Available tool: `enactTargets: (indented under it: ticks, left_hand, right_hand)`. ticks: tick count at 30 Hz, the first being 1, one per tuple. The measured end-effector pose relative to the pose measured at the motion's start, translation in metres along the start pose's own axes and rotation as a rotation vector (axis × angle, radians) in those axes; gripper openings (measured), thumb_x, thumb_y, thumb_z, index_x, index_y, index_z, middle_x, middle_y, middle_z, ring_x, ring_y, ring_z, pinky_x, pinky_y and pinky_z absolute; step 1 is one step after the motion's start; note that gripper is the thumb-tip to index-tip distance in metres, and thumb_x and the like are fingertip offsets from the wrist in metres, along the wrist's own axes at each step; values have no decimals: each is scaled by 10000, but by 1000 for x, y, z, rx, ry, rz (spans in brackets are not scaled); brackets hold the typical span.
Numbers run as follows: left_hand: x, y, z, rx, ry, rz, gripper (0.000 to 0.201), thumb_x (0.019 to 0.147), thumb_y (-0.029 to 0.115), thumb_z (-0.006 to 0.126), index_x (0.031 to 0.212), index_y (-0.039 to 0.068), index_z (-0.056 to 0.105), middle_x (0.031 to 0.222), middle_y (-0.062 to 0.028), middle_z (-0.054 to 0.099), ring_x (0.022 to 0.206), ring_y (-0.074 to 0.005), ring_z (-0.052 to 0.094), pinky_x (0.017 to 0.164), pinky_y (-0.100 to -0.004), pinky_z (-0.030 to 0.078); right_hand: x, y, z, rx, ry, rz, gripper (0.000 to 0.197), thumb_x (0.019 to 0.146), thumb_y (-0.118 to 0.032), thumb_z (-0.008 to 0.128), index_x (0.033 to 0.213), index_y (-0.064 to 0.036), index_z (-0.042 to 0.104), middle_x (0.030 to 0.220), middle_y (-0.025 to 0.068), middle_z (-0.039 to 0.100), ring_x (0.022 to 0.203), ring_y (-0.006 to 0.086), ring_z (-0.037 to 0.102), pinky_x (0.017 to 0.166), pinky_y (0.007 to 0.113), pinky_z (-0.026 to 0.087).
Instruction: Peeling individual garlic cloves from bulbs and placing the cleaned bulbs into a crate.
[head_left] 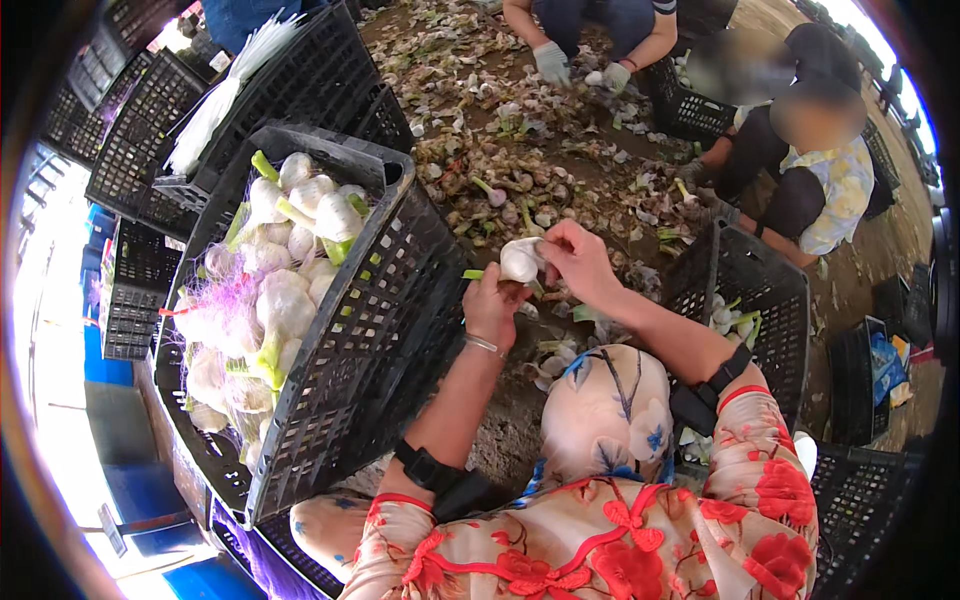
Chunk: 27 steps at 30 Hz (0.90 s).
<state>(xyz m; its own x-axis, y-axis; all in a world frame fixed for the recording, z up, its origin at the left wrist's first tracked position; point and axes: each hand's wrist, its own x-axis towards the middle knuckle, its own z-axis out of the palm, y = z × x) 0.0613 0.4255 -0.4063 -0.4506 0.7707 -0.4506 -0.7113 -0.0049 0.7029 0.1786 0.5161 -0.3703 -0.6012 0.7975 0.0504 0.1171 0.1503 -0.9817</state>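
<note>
Between my two hands is a white garlic bulb (519,261) with a short green stem pointing left. My left hand (490,308) closes round its stem side from below. With bent fingers, my right hand (580,262) pinches the bulb's right side; the fingertips partly hide what they grip there. Left of my hands stands a black plastic crate (350,300), tilted in view, with many garlic bulbs (285,305) in it, some in purple netting (215,315). A heap of loose garlic and peeled skins (490,190) lies on the ground beyond my hands.
Another black crate (790,290) with some garlic stands at my right. Ahead, a co-worker's gloved hands (552,64) reach into the litter; a second person (820,180) crouches at the far right. A white bundle of strips (230,90) lies on crates at upper left.
</note>
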Motion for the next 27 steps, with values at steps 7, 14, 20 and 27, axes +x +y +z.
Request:
enactTargets:
  ticks: [7,14,20,27]
  left_hand:
    - [10,0,-3,-43,75,83,212,876,217,426,927,33,518,877,-80,584,787,-193,594,667,-333,499]
    - [20,-17,-22,18,22,96,265,846,280,433,888,38,535,802,-52,575,682,-171,583,537,-319,469]
    - [4,-4,-3,-144,83,-13,232,862,262,418,911,79,553,812,-44,589,642,-170,569,500,-313,475]
    - [16,10,-8,-131,18,-84,284,889,323,407,918,73,537,781,-49,591,640,-196,568,522,-317,472]
  right_hand:
    - [-4,50,-31,-26,-34,234,162,774,-139,565,818,13,530,650,74,572,535,126,579,473,272,447]
    - [-18,1,11,-375,-169,-355,259,746,-215,620,876,-21,508,747,127,531,652,264,559,582,329,440]
    - [-2,13,-4,124,14,261,110,795,-106,506,813,-4,468,714,123,575,617,227,604,563,341,480]
    - [-18,72,-21,-534,-519,-67,351,757,-224,575,1084,-99,542,855,126,583,799,183,601,645,305,492]
